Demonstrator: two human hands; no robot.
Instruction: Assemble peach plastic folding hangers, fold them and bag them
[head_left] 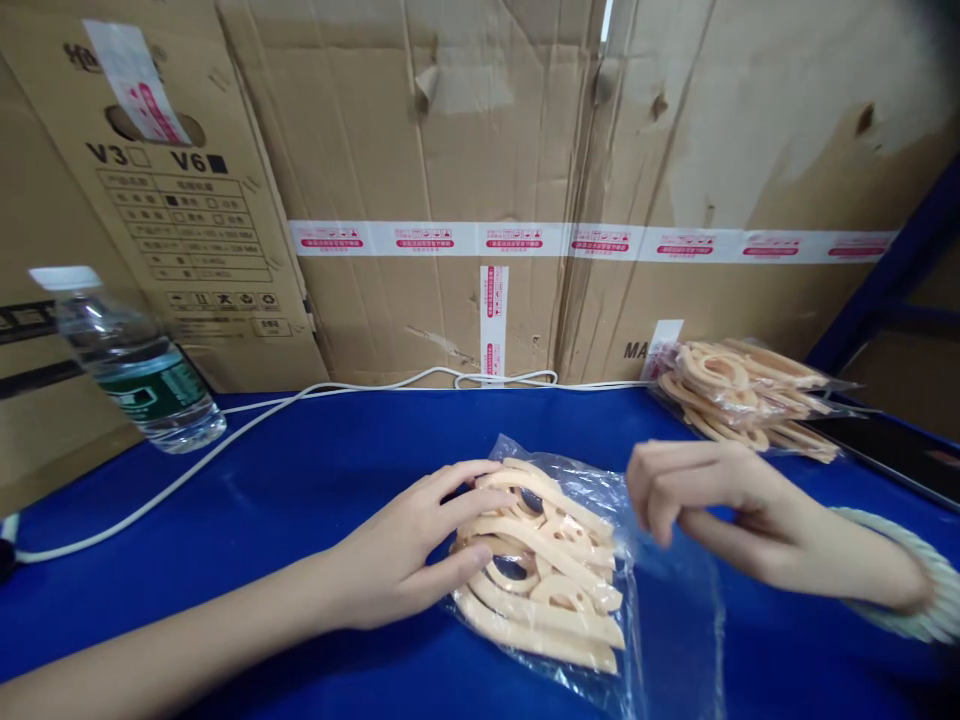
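Note:
A clear plastic bag (pixel 667 640) lies on the blue tabletop, its right part flat and loose. Inside its left part are several pale, flat, curved wooden-looking pieces (pixel 540 610) with round cut-outs. My left hand (pixel 420 545) rests on these pieces from the left, fingers spread over the film. Over the bag's upper right edge is my right hand (pixel 712 500), its fingers curled in and the thumb tucked beneath them. Whatever may be between those fingertips is hidden. A pale, braided-looking band (pixel 907 575) circles the right wrist.
Several filled bags of similar pieces (pixel 739 390) are stacked at the back right, beside a dark flat object (pixel 892 455). A water bottle (pixel 142 375) stands at left. A white cable (pixel 232 430) crosses the tabletop (pixel 300 490). Cardboard (pixel 435 160) walls the back.

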